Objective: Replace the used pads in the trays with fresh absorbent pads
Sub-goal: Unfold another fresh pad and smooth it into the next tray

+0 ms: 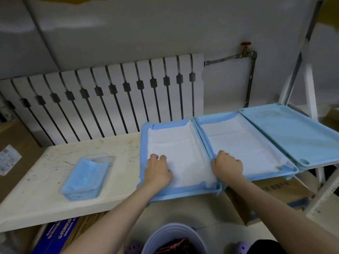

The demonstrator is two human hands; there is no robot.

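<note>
Three light-blue trays stand side by side. The left tray (183, 191) holds a white pad with a blue border (181, 143), whose edges drape over the rim. My left hand (158, 168) lies on this pad's left side, fingers bent down into it. My right hand (227, 165) grips the pad's right edge at the wall between the left and middle trays. The middle tray (289, 170) is lined with a white pad (238, 142). The right tray (293, 132) holds no white pad. A clear pack of folded blue pads (86, 177) lies on the white table (36, 189) to the left.
A white radiator (110, 99) and a pipe with a red valve (245, 50) line the wall behind. A white shelf frame (310, 88) rises at the right. Below are cardboard boxes (271, 193), a blue box (58, 235) and a round bin (174, 239).
</note>
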